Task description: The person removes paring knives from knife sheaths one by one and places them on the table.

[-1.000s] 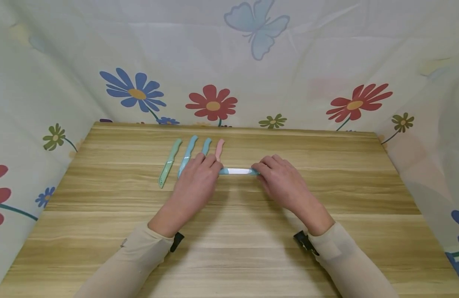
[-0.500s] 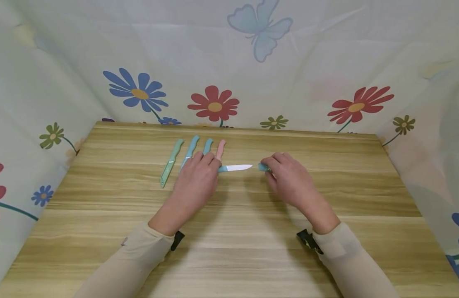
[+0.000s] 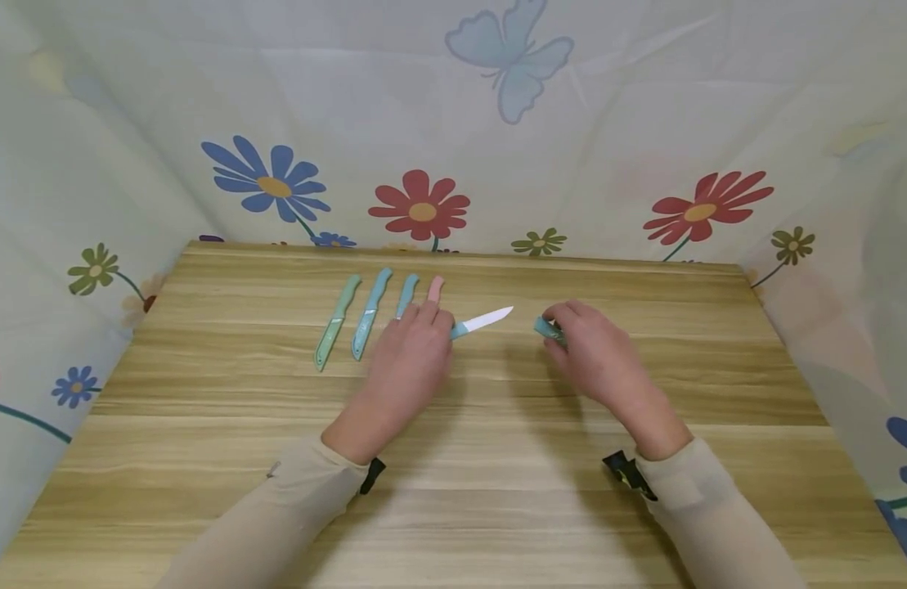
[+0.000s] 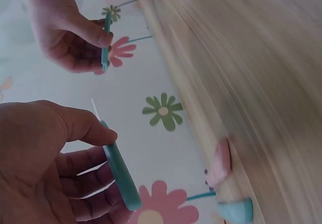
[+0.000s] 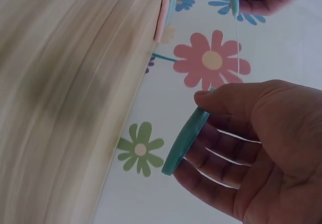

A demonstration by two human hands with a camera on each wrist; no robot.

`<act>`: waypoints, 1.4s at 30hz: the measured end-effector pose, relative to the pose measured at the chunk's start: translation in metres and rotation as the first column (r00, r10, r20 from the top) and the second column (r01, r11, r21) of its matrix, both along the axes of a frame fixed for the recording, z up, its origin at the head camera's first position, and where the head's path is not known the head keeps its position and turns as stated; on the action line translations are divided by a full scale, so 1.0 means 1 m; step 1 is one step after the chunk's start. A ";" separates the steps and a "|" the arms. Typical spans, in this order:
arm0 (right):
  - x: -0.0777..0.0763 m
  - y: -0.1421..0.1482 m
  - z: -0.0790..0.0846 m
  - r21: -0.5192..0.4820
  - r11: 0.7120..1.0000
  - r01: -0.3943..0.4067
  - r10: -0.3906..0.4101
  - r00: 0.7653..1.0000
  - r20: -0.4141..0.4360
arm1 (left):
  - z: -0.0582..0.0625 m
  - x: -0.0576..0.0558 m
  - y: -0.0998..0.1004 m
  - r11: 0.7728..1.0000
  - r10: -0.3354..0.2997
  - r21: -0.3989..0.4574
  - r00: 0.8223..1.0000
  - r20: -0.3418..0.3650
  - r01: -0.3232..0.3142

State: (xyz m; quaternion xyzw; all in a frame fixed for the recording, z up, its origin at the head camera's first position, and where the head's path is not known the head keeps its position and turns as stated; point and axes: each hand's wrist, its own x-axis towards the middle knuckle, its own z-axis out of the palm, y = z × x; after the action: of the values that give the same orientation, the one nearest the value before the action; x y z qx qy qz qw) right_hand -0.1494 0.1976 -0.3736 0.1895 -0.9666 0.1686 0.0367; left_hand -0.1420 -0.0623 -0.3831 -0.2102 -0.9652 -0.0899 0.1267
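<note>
**Bare blade in the left hand, sheath in the right, gap between them**

Left fingers: thumb (image 4: pixel 93 127) and forefinger pinched the blue handle (image 4: pixel 122 177) of the unsheathed knife (image 3: pixel 490 317); the remaining fingers were bent behind it. Left hand (image 3: pixel 410 352) sat left of centre, with the white blade sticking out past the fingertips, tip toward the other hand and angled slightly up toward the back wall in the head view.

Right fingers: thumb and forefinger clamped on the blue-green sheath (image 5: pixel 186 142), others curved behind it. Right hand (image 3: pixel 599 353) was apart from the left, blade tip pointing into the gap but not touching the sheath in the head view. Wrist views had both hands up off the wood-grain table (image 3: pixel 453 515).

Next out, a row of knives lay on the table by the left hand, handles toward the back: green knife (image 3: pixel 339 321) outermost, then first blue knife (image 3: pixel 370 315), second blue knife (image 3: pixel 407 294), pink knife (image 3: pixel 436 288). Green and first blue were sheathed; lower ends of the last two were hidden by the hand, so can't tell.

Beyond: beige sleeves (image 3: pixel 247 523), black wrist straps (image 3: pixel 630 474), flower-print cloth (image 3: pixel 608 106) around the table.
</note>
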 end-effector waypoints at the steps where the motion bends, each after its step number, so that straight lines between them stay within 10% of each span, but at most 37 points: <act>1: 0.000 0.002 0.000 -0.001 1.000 0.012 -0.012 1.000 0.012 | 0.000 0.000 0.004 1.000 0.000 0.001 1.000 0.008 0.000; 14: 0.001 0.032 -0.002 0.037 0.987 0.155 -0.158 0.981 0.109 | -0.010 0.002 0.062 0.998 -0.029 0.052 0.987 0.156 0.021; 22: -0.001 0.040 -0.003 0.057 0.979 0.197 -0.204 0.963 0.175 | -0.021 0.005 0.096 0.995 -0.039 0.098 0.990 0.132 0.026; 32: -0.007 0.044 -0.013 0.063 0.964 0.260 -0.266 0.904 0.334 | -0.031 0.003 0.132 0.993 -0.025 0.122 0.985 0.169 0.004; 42: -0.011 0.041 -0.029 0.071 0.970 0.232 -0.242 0.905 0.351 | -0.031 0.000 0.151 0.989 0.024 0.134 0.950 0.312 -0.069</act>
State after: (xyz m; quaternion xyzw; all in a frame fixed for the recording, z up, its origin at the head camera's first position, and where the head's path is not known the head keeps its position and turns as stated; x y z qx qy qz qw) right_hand -0.1609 0.2385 -0.4026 0.0376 -0.9752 0.1809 -0.1217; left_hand -0.1416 0.0892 -0.4136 -0.1608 -0.9689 -0.1879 -0.0094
